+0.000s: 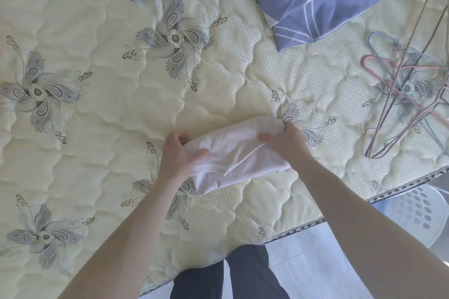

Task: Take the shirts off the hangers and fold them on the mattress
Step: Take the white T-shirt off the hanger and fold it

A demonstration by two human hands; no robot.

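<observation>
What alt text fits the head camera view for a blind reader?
The left hand and right hand grip opposite ends of a partly folded white shirt on a cream quilted mattress. Bare hangers lie to its right.

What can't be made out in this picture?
Head view: white shirt: its inner layers, hidden by its own folds.
Head view: hangers: tangled, cut off by the right edge; number unclear.
Head view: white basket: partly behind the mattress, cut off by the right edge.

light: bright, even, soft shadows | edges: bowed (wide-angle lens) | focus: slightly soft
</observation>
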